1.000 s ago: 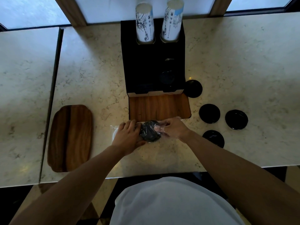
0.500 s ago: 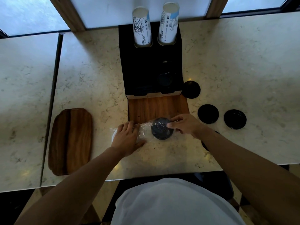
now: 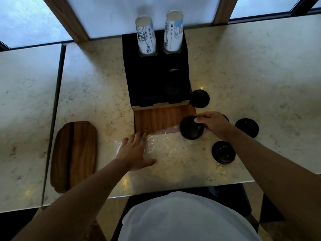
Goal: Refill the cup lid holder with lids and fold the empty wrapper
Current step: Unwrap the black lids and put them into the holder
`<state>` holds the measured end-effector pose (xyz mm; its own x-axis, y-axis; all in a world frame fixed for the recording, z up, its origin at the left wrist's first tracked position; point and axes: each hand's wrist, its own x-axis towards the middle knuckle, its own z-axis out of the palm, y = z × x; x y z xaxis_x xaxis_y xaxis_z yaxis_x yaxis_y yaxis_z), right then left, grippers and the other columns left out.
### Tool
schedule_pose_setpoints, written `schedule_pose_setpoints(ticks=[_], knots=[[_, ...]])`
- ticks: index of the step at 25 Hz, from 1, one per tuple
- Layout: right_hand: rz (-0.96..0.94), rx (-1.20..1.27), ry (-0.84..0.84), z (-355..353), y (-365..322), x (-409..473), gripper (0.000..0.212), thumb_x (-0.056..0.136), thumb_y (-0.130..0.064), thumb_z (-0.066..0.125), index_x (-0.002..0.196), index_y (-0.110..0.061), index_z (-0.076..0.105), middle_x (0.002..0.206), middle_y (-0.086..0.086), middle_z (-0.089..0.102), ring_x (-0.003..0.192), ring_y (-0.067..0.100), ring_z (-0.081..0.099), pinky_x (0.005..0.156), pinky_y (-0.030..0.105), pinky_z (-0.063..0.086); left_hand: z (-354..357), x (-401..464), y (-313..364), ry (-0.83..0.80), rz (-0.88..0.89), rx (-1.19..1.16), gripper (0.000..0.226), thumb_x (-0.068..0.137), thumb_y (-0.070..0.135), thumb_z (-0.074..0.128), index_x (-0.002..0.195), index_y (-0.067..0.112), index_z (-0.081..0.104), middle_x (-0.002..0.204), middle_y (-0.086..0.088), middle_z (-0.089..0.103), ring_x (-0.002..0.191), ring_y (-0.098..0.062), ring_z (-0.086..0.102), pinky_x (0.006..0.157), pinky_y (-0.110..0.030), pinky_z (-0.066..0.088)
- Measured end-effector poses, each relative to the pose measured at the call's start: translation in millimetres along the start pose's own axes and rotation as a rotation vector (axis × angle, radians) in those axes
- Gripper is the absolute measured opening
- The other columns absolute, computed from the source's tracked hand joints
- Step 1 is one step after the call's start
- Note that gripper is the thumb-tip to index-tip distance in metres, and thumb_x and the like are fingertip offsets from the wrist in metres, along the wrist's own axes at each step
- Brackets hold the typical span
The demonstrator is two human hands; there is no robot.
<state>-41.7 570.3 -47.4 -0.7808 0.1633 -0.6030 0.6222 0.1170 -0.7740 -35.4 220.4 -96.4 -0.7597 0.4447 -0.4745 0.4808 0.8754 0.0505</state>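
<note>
A clear plastic wrapper (image 3: 165,145) lies flat on the marble counter in front of me. My left hand (image 3: 133,152) presses its left end down with spread fingers. My right hand (image 3: 212,123) grips a black cup lid (image 3: 191,127) at the wrapper's open right end. The black cup and lid holder (image 3: 154,75) stands behind on a wooden base (image 3: 156,117), with two stacks of paper cups (image 3: 159,33) in its top. Loose black lids lie to the right: one beside the holder (image 3: 199,98), one at the far right (image 3: 247,127), one nearer me (image 3: 223,152).
A dark wooden tray (image 3: 74,153) lies on the counter at the left. A seam (image 3: 55,108) splits the counter from a second slab on the left. Windows run along the back. The counter's near edge (image 3: 173,190) is just in front of my body.
My right hand has drawn the black lid out of the wrapper toward the right. My left hand stayed on the wrapper, which now lies flattened and looks empty.
</note>
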Motion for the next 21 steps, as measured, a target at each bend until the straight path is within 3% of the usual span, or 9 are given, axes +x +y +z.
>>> schedule_pose_setpoints(ticks=[2,4,5,9,17,21], knots=[[-0.033,0.102,0.035,-4,-7,4,0.029,0.092,-0.016,0.071,0.120,-0.010,0.073,0.088,-0.006,0.078,0.076,0.003,0.073,0.064,0.019,0.056,-2,1,1,-0.005,-0.008,-0.011,0.131,0.066,0.102,0.021,0.162,0.015,0.003,0.169,-0.016,0.014,0.154,-0.036,0.015,0.122,-0.052,0.020],[-0.061,0.180,0.052,-5,-16,9,0.030,0.095,-0.015,0.068,0.124,-0.007,0.070,0.108,0.006,0.077,0.103,0.018,0.072,0.091,0.035,0.058,-4,3,2,0.005,-0.015,-0.038,0.129,0.067,0.102,0.018,0.162,0.016,0.003,0.169,-0.014,0.013,0.154,-0.035,0.015,0.122,-0.052,0.018],[-0.075,0.202,0.049,-4,-21,11,0.030,0.096,-0.015,0.067,0.125,-0.005,0.069,0.115,0.011,0.075,0.109,0.023,0.070,0.096,0.039,0.056,-5,4,3,0.016,-0.017,-0.051,0.128,0.068,0.102,0.017,0.162,0.017,0.004,0.169,-0.014,0.014,0.154,-0.035,0.015,0.123,-0.052,0.017],[-0.104,0.218,0.074,8,-46,25,0.028,0.095,-0.016,0.069,0.120,-0.004,0.069,0.118,0.015,0.072,0.105,0.022,0.071,0.081,0.030,0.061,-9,10,2,0.059,-0.009,-0.055,0.121,0.072,0.101,0.017,0.161,0.019,0.012,0.167,-0.014,0.022,0.152,-0.035,0.021,0.122,-0.051,0.019],[-0.160,-0.052,0.323,32,-94,71,0.030,0.089,-0.037,0.075,0.106,-0.012,0.075,0.112,0.010,0.075,0.105,0.027,0.070,0.092,0.047,0.059,-32,34,-5,0.063,-0.037,-0.074,0.115,0.076,0.098,0.014,0.161,0.021,0.008,0.168,-0.017,0.020,0.153,-0.039,0.019,0.122,-0.053,0.018],[-0.170,-0.168,0.440,40,-109,88,0.024,0.088,-0.040,0.073,0.099,-0.018,0.077,0.106,0.006,0.076,0.103,0.025,0.070,0.091,0.041,0.058,-35,41,-5,0.024,-0.023,-0.052,0.116,0.075,0.097,0.009,0.161,0.021,0.008,0.167,-0.015,0.019,0.152,-0.038,0.020,0.124,-0.052,0.019]])
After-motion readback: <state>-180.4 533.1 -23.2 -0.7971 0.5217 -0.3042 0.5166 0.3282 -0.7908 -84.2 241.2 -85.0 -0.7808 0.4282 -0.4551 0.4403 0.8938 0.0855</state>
